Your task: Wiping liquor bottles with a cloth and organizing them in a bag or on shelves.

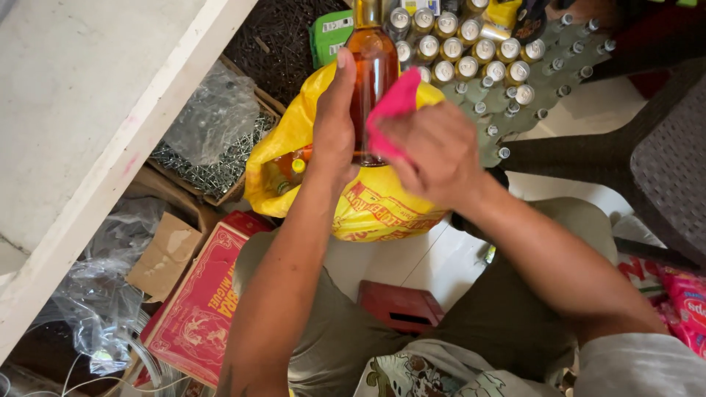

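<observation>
Bottle (373, 70): clear glossy glass, amber contents. Cloth (391, 110), against the bottle: soft matt pink fabric. Bag (368, 206), below the bottle: glossy crinkled yellow plastic. Cans (471, 51), right of the bottle: shiny metal tops. Box (197, 309), lower left of the bottle: red printed cardboard, matt. Nails (220, 165), left of the bottle: bright metal under clear plastic film.

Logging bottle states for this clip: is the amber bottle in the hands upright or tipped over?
Upright. The bottle stands vertical, neck up; the left hand grips its side and the right hand presses a pink cloth against it.
</observation>
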